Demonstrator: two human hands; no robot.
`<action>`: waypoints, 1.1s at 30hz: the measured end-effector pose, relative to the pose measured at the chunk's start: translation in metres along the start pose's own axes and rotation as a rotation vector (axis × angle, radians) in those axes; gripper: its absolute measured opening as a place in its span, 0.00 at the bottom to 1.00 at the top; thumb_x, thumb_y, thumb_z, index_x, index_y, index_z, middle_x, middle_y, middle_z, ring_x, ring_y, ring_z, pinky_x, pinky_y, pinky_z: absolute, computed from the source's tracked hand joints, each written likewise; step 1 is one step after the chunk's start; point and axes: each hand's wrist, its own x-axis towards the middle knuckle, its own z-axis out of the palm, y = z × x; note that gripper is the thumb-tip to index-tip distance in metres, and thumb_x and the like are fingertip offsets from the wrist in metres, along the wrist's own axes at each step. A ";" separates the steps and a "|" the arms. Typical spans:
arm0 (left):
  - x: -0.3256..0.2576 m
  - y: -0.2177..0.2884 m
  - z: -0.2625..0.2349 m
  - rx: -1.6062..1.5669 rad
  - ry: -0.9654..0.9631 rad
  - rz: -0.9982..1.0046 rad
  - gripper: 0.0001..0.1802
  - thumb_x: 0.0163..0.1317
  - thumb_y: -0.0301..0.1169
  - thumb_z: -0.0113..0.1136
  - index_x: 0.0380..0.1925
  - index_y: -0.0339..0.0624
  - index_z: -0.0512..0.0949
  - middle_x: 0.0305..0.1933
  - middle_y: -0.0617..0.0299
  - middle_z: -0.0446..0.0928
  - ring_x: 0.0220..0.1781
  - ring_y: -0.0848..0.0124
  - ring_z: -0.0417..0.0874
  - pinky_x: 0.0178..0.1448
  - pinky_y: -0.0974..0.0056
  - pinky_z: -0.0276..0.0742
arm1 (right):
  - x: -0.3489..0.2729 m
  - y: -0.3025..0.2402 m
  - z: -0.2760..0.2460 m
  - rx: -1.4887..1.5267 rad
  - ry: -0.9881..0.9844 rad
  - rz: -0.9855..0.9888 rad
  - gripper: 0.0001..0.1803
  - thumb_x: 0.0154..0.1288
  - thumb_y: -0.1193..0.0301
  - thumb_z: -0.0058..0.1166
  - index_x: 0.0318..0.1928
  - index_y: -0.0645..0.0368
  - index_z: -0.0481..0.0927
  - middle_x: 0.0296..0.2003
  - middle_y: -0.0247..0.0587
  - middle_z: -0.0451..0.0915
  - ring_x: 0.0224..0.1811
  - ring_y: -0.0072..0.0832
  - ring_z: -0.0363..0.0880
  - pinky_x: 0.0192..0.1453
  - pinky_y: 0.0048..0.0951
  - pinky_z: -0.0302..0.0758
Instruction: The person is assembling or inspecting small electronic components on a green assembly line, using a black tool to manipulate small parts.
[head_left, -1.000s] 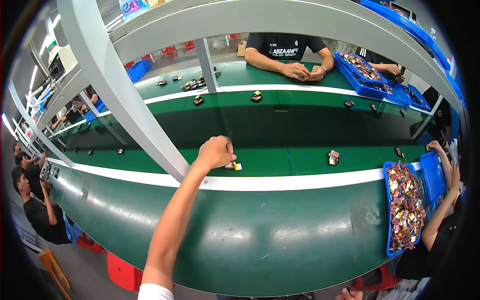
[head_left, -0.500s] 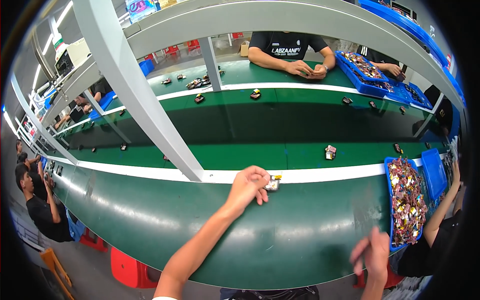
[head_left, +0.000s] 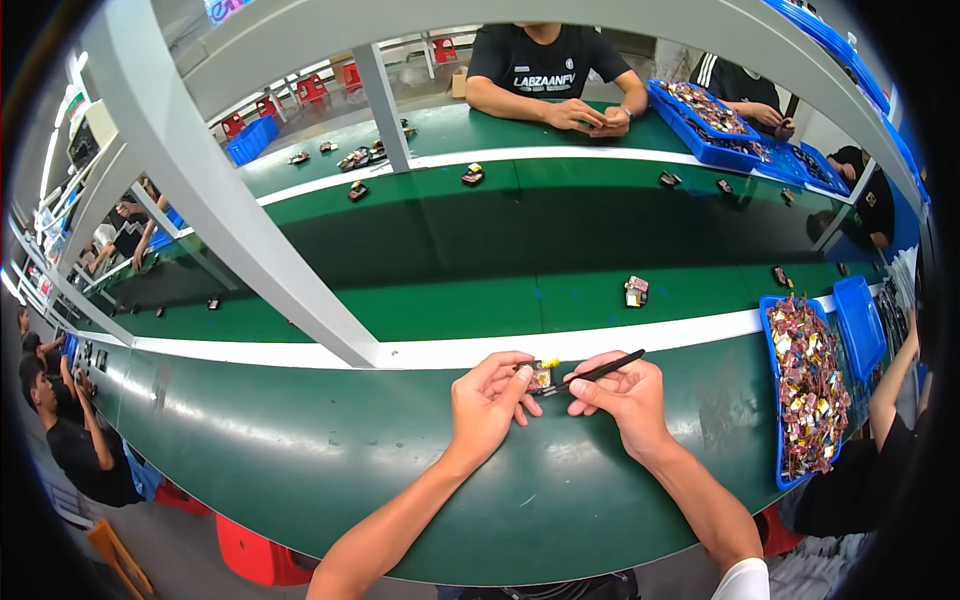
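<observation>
My left hand [head_left: 488, 400] pinches a small yellow and black component [head_left: 542, 376] just above the green worktable [head_left: 300, 450], close to the white stripe [head_left: 430, 352]. My right hand [head_left: 625, 393] is right beside it and grips a thin black stick-like tool [head_left: 603, 369], whose near end points at the component. Both forearms come in from the lower edge and meet at the middle of the table.
A blue tray [head_left: 812, 395] heaped with small parts sits at my right, with another person's arm [head_left: 890, 385] beside it. One part [head_left: 636, 291] lies on the green conveyor belt, others farther off. A grey slanted post [head_left: 220, 200] crosses at left. A person in black [head_left: 550, 70] sits opposite.
My left hand drew back from the belt to the near table with the small component. My right hand rose from the lower edge and came next to it with the black tool.
</observation>
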 end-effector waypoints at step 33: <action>-0.012 0.006 0.003 0.145 -0.030 0.111 0.12 0.71 0.22 0.57 0.52 0.30 0.78 0.34 0.55 0.84 0.23 0.76 0.82 0.21 0.72 0.75 | -0.011 0.004 0.011 -0.207 0.166 -0.107 0.10 0.60 0.79 0.69 0.41 0.70 0.82 0.27 0.43 0.85 0.16 0.15 0.75 0.17 0.18 0.69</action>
